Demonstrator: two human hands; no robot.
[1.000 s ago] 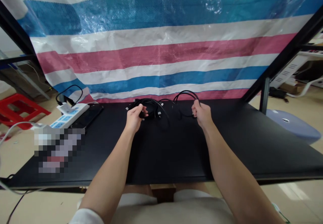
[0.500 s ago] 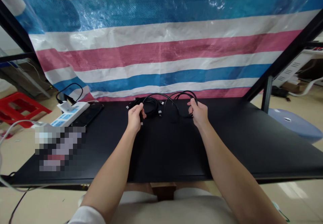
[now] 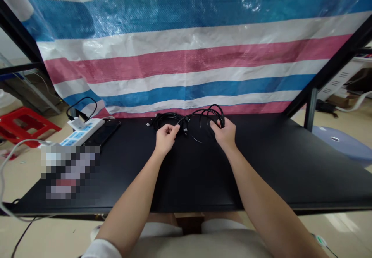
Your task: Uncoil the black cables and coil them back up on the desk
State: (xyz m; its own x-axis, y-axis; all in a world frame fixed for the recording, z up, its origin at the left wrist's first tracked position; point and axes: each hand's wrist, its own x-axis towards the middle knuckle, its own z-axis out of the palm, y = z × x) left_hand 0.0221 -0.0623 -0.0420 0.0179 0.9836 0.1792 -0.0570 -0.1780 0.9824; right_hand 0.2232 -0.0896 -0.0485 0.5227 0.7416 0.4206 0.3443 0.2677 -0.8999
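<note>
Black cable (image 3: 222, 114) looped over the desk (image 3: 200, 176)

The grip of the right hand (image 3: 226, 133) is wrapped around several loops of the cable; the grip of the left hand (image 3: 166, 138) pinches a strand running to them. A separate coil of black leads (image 3: 170, 115) with light-coloured plugs lies just beyond the left hand, near the striped sheet (image 3: 188, 62).

Soft indoor light, seemingly from above, falls on my left hand (image 3: 165, 138) and right hand (image 3: 226, 133). White glare glints on the striped tarpaulin (image 3: 186, 62), mostly near its top, and a reflection shines on the floor (image 3: 338, 222). Against the dark tabletop (image 3: 192, 180), lower loops of my black cable (image 3: 222, 119) fade out. Wide-angle distortion stretches the edges; a mosaic patch (image 3: 69, 172) blots out detail at left.
</note>
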